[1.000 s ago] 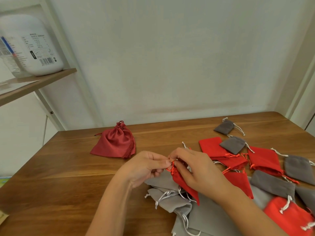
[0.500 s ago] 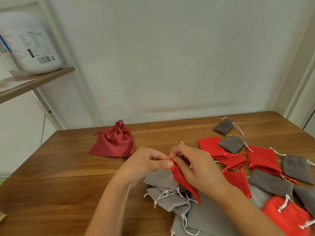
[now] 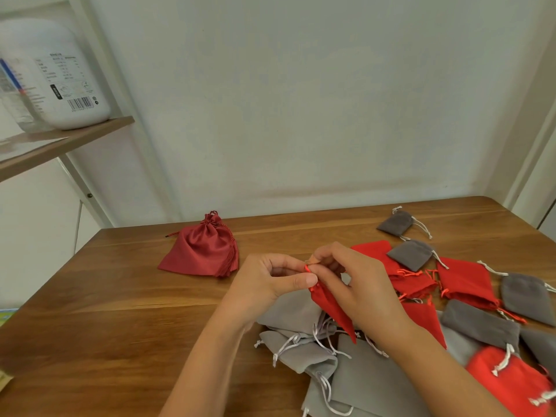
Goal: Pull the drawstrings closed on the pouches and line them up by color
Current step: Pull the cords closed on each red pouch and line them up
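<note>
The grip of both hands is clamped on one small red pouch [image 3: 332, 310] at its gathered mouth. The left hand [image 3: 267, 281] pinches it between thumb and curled fingers. The right hand [image 3: 358, 291] curls its fingers round the neck from the other side, and the two sets of fingertips touch. A loop of orange-red cord [image 3: 307, 267] shows just above the left thumb.

The pouch hangs below the grip. Its long axis slants from the mouth at the fingers down and to the right, ending in a pointed bottom corner that aims back toward the person. The cloth is soft and matte, like velvet, flattened to a narrow wedge. Whether its tip touches the heap beneath cannot be told.

Under the wrists lie light grey pouches [image 3: 298, 353], crumpled and overlapping, with pale strings. To the right are flat bright red pouches [image 3: 463, 281] mixed with dark grey pouches [image 3: 478, 323], spreading toward the far right corner. Farther left, well apart from them, a larger satin pouch [image 3: 201, 251], dark red, shiny and drawn shut, sits alone on the brown wood-grain tabletop [image 3: 120, 311]. Beyond it a wooden shelf [image 3: 69, 138] carries a white container [image 3: 60, 76].
</note>
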Demonstrator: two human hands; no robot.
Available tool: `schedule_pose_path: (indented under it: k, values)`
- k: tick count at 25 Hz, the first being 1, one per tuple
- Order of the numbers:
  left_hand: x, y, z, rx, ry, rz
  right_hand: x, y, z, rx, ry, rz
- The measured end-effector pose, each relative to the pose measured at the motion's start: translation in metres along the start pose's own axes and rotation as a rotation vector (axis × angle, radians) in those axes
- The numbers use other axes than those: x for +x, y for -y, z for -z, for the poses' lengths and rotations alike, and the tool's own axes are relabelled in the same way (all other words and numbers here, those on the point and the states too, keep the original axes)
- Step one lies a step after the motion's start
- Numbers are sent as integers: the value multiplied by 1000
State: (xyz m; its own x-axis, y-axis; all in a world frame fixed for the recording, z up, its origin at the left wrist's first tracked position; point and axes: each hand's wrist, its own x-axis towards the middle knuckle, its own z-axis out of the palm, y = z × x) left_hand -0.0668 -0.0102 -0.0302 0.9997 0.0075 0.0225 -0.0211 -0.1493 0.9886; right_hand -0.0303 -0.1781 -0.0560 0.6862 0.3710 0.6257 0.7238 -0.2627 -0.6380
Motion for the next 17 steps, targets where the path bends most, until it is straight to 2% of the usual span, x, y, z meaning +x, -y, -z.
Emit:
schedule_pose_path:
  k: [4, 7, 11, 17]
  values:
    - [3, 1, -3, 44, -128, -51, 0, -3, -3, -43, 58, -7]
    - [3, 0, -10, 50, -165, -73, 0, -7, -6, -98, 7, -21]
    - [3, 0, -18, 9, -200, -77, 1, -7, -9, -230, -110, 71]
    - [1, -1, -24, -13, -239, -99, -1, 1, -6, -334, -139, -4]
